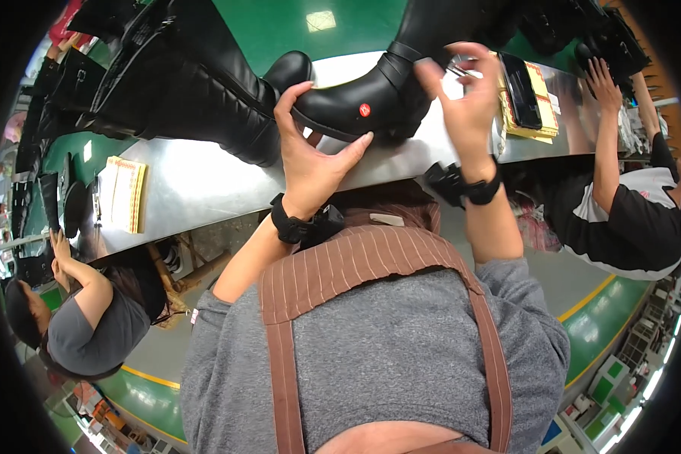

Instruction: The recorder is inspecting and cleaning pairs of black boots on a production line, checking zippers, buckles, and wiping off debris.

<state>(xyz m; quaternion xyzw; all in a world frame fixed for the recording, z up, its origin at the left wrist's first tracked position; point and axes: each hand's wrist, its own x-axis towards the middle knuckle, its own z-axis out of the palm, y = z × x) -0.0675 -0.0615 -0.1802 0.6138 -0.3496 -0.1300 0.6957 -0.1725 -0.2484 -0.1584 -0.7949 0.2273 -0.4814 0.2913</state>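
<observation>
A black boot (356, 102) with a strapped ankle and a round red sticker on its side lies over the metal table. My left hand (310, 155) grips its front part, with the thumb by the sole edge and the fingers at the toe. My right hand (469, 106) is raised beside the ankle straps. Its thumb and index finger stand apart, while the other fingers curl and blur with motion. Something small, dark and shiny shows by those fingers; whether the hand holds it I cannot tell. To the left of the boot lies another tall black boot (197, 83).
The metal table (197, 181) crosses in front of me. A stack of yellowish papers (125, 193) lies at left. At right, a black phone (520, 91) rests on more yellow papers (541, 129). Co-workers (620, 204) (98, 325) handle black boots at both sides. A green surface (340, 30) lies beyond.
</observation>
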